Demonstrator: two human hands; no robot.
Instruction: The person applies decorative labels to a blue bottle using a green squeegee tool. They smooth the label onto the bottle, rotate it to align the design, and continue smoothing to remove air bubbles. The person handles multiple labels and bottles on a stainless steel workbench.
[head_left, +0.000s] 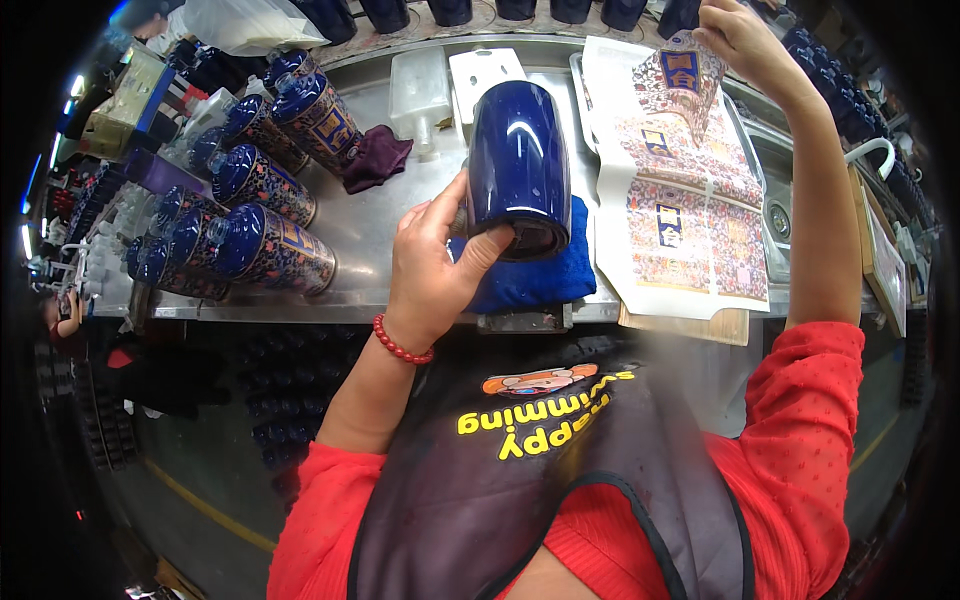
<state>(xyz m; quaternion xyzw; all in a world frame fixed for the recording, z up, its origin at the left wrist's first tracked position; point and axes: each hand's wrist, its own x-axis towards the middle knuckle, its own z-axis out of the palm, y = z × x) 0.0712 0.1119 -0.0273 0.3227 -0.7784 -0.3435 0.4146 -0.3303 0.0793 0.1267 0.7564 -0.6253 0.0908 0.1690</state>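
A glossy dark blue bottle point(520, 150) lies on its side over a blue cloth point(540, 280), its hollow end toward me. My left hand point(437, 250) grips it, thumb at the near rim and fingers along its left side. Up at the far right, my right hand point(738, 45) is closed at the upper edge of a floral decal point(685, 90) with a blue and gold panel. That decal curls up off the stacked printed sheets point(615, 215), its lower part still over them. My right fingertips are partly hidden.
Several decorated blue bottles point(285, 250) lie at left near a dark purple cloth point(378, 160). A clear flask-shaped container point(420, 95) and a white perforated plate point(487, 75) sit beyond the bottle. Plain blue bottles line the far edge; a white tap point(875, 155) stands right.
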